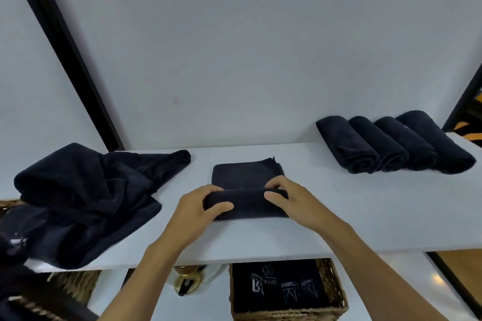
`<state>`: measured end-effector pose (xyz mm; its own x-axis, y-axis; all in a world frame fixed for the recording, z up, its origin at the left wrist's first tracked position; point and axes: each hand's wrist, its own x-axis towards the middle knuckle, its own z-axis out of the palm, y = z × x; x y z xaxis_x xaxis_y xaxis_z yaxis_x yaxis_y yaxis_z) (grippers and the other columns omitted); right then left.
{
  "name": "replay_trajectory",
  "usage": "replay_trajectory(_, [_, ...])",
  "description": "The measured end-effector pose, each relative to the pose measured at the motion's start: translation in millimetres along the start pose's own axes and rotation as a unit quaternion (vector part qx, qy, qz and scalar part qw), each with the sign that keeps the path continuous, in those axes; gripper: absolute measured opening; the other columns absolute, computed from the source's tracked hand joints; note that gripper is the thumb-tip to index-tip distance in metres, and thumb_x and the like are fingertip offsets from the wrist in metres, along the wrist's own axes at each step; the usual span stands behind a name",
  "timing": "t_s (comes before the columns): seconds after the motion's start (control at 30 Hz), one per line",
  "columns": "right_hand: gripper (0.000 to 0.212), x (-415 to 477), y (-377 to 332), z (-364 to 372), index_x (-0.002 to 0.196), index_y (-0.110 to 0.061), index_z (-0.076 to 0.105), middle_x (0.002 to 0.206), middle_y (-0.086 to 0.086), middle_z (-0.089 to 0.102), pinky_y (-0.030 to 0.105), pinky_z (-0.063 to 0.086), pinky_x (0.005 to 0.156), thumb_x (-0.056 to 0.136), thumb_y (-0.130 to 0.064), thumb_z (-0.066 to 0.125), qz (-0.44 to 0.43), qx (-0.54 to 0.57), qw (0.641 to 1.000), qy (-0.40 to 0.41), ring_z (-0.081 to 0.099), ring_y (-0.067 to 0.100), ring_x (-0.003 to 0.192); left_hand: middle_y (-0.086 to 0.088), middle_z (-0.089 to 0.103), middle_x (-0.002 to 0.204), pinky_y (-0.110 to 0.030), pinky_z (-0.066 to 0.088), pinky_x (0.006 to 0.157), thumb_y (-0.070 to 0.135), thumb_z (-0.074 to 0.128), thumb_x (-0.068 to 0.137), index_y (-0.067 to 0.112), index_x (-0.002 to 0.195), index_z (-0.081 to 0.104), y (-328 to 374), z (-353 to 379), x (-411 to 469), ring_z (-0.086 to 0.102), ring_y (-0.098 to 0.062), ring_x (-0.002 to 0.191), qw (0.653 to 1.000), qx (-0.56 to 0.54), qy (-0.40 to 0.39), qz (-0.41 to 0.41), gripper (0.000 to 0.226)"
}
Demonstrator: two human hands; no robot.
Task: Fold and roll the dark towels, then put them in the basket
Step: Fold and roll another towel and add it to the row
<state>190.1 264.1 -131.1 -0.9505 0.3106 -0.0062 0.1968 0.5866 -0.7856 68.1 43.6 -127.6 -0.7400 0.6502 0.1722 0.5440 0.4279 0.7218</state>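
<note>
A folded dark towel [246, 173] lies on the white shelf [339, 221] in front of me, its near part turned up into a roll. My left hand [194, 212] grips the roll's left end, and my right hand [289, 199] grips its right end, thumbs on the near side. Several finished towel rolls [391, 146] lie side by side at the shelf's back right. A heap of loose dark towels [86, 195] covers the shelf's left part. A wicker basket [336, 292] below the shelf holds dark printed towels.
A white wall rises directly behind the shelf. A second wicker basket [75, 285] sits below the left end. A brass-coloured round object [186, 281] stands on the lower surface between the baskets. Black frame posts run along the left and right edges.
</note>
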Motion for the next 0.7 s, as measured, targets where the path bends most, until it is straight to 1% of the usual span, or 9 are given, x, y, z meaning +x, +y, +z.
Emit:
replay_trajectory(0.03, [0.01,2.0,-0.7,1.8,0.104,-0.04,0.053,0.103,-0.024,0.059,0.04,0.043,0.099,0.096,-0.045,0.051,-0.003,-0.018,1.0,0.014,0.055,0.01,0.105,0.018,0.065,0.09,-0.01,0.042,0.068,0.043,0.064,0.088,0.035,0.096,0.062,-1.0,0.9,4.4,0.058,0.004,0.085,1.0,0.007,-0.008,-0.012,0.011])
replay_trajectory(0.1, [0.012,1.7,-0.8,10.3,0.108,-0.036,0.058,0.107,-0.022,0.06,0.035,0.041,0.095,0.098,-0.038,0.052,-0.067,-0.129,0.984,0.106,0.056,0.01,0.103,0.012,0.065,0.084,-0.017,0.04,0.065,0.05,0.051,0.093,0.026,0.091,0.061,-3.3,4.1,12.5,0.059,-0.006,0.078,0.999,0.031,-0.031,-0.028,0.026])
replay_trajectory(0.17, [0.019,-4.8,2.1,21.6,0.108,-0.03,0.067,0.113,-0.014,0.063,0.03,0.04,0.087,0.097,-0.034,0.053,-0.16,-0.23,0.934,0.22,0.056,0.011,0.103,0.005,0.06,0.076,-0.021,0.039,0.061,0.054,0.042,0.096,0.016,0.082,0.056,-3.3,7.5,21.9,0.054,-0.012,0.069,0.995,0.07,-0.05,-0.049,0.043])
replay_trajectory(0.2, [0.024,-9.0,5.3,26.1,0.11,-0.028,0.068,0.117,-0.012,0.062,0.029,0.039,0.087,0.095,-0.037,0.051,-0.188,-0.252,0.92,0.233,0.056,0.011,0.106,0.003,0.056,0.072,-0.022,0.038,0.06,0.055,0.039,0.097,0.012,0.077,0.052,-2.3,8.4,27.4,0.049,-0.013,0.065,0.993,0.087,-0.055,-0.062,0.049])
replay_trajectory(0.33, [0.052,-12.7,18.7,28.5,0.127,-0.027,0.056,0.131,-0.009,0.056,0.034,0.041,0.094,0.082,-0.048,0.068,-0.189,-0.318,0.917,0.149,0.053,0.014,0.119,0.005,0.055,0.087,-0.026,0.045,0.07,0.05,0.038,0.099,0.017,0.086,0.055,1.6,10.5,38.8,0.052,-0.012,0.077,0.988,0.136,-0.038,-0.056,0.04])
replay_trajectory(0.4, [0.049,-5.5,13.5,20.2,0.129,-0.028,0.055,0.131,-0.011,0.055,0.034,0.036,0.096,0.085,-0.042,0.069,-0.175,-0.322,0.921,0.129,0.052,0.013,0.119,0.009,0.055,0.101,-0.027,0.047,0.078,0.044,0.041,0.1,0.025,0.099,0.06,2.1,14.9,32.2,0.053,-0.012,0.091,0.979,0.19,0.053,0.045,0.027])
replay_trajectory(0.47, [0.042,2.4,2.2,10.0,0.131,-0.029,0.053,0.132,-0.015,0.053,0.031,0.028,0.099,0.092,-0.041,0.061,-0.139,-0.273,0.947,0.094,0.046,0.01,0.119,0.009,0.057,0.107,-0.026,0.045,0.082,0.049,0.048,0.094,0.023,0.109,0.063,-1.7,20.3,20.6,0.051,-0.013,0.095,0.958,0.215,0.098,0.164,0.034])
replay_trajectory(0.57, [0.036,10.0,-9.5,-4.4,0.128,-0.03,0.054,0.123,-0.012,0.057,0.031,0.029,0.1,0.094,-0.04,0.059,-0.073,-0.202,0.977,0.012,0.048,0.009,0.109,0.004,0.059,0.119,-0.033,0.048,0.091,0.053,0.067,0.08,0.018,0.124,0.059,-15.6,23.6,14.8,0.05,-0.015,0.105,0.949,0.233,0.057,0.205,0.056])
replay_trajectory(0.7, [0.019,12.2,-16.3,-18.6,0.107,-0.031,0.062,0.097,-0.01,0.062,0.023,0.042,0.076,0.096,-0.043,0.053,-0.006,-0.096,0.993,-0.075,0.057,0.009,0.088,0.013,0.046,0.115,-0.016,0.038,0.09,0.047,0.065,0.086,0.03,0.121,0.058,-13.1,12.1,23.0,0.042,-0.006,0.104,0.983,0.114,-0.051,0.132,0.039])
